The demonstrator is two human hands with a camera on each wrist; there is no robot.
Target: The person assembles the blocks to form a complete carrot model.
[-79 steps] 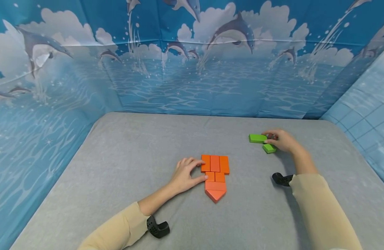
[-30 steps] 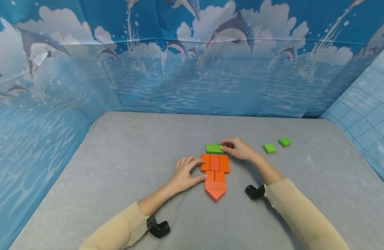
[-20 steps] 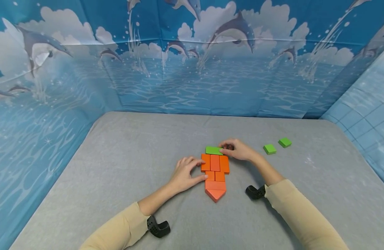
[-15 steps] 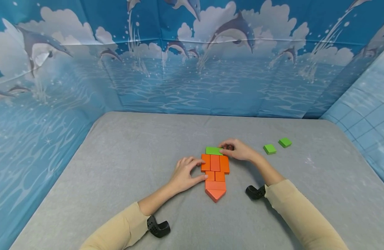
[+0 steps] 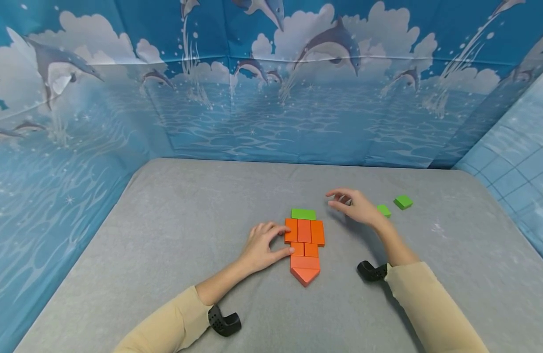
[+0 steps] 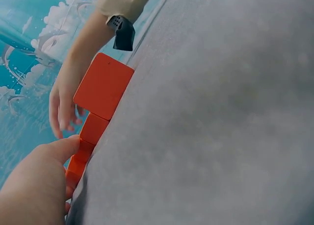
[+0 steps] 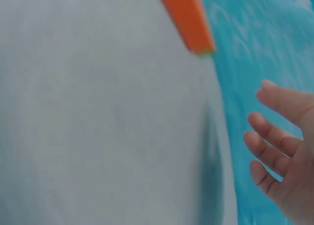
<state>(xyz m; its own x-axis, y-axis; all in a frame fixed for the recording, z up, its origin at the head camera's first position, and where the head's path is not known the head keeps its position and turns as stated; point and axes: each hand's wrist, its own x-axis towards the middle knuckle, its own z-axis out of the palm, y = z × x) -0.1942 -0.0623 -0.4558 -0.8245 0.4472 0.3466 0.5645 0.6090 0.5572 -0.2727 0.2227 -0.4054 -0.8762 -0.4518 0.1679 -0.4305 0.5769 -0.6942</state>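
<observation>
Orange wooden blocks [image 5: 304, 231] lie flat in a joined figure, with a triangle block [image 5: 305, 276] at its near end. Against the far side of the figure sits a green rectangular block [image 5: 303, 214]. My left hand [image 5: 261, 249] touches the left side of the orange blocks with its index finger and thumb spread; the left wrist view shows the thumb at a small orange block [image 6: 94, 129]. Off to the right of the green block, my right hand [image 5: 356, 207] is raised over the table. Its fingers are spread and hold nothing [image 7: 289, 151].
Two small green blocks lie to the right: one [image 5: 384, 211] partly behind my right hand, another [image 5: 403, 201] beyond it. A grey cloth covers the table [image 5: 200, 206]. Behind it hangs a blue dolphin curtain [image 5: 253, 113]. Black wrist mounts [image 5: 224, 321] jut from both sleeves.
My right hand brought the green rectangular block from the right to the orange figure's far side, then let go and moved back to the right. The left hand has stayed in place.
</observation>
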